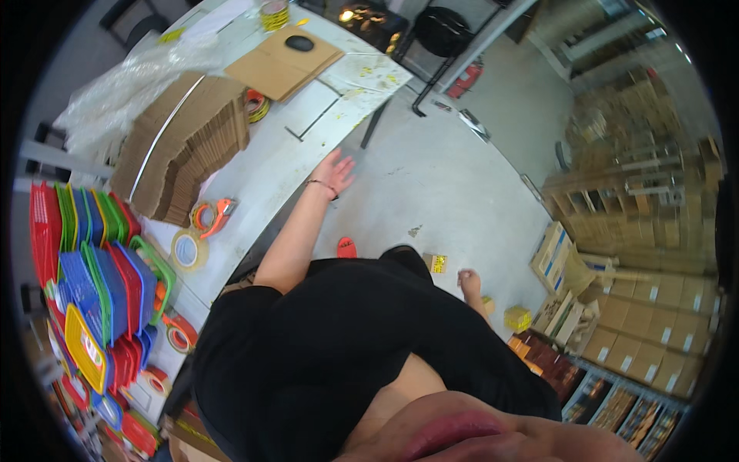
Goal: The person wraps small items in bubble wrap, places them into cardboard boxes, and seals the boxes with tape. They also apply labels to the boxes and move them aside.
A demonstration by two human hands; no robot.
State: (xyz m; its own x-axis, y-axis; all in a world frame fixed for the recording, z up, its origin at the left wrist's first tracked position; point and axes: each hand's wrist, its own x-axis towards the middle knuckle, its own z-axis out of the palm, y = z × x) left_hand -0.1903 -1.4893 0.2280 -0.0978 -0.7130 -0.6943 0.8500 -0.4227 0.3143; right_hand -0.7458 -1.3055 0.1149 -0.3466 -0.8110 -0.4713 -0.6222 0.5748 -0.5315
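Observation:
My left hand (335,173) reaches out beside the white table's front edge, palm showing, fingers apart and nothing in it. A dark bracelet (321,183) circles that wrist. Past the fingers lies the bare table corner (369,81). My right hand (469,281) hangs low at my right side above the grey floor. Its fingers look curled, and it is too small to tell whether anything is in them. A small cardboard box with yellow tape (436,263) is on the floor near it. A red shoe (346,247) shows below my left arm.
On the table stand a stack of flattened cardboard (196,144), tape dispensers (216,216), a clear tape roll (189,249) and nested coloured plastic baskets (109,289). A black mouse (299,43) rests on cardboard sheets (277,72). Stacked cartons (646,323) line the right side.

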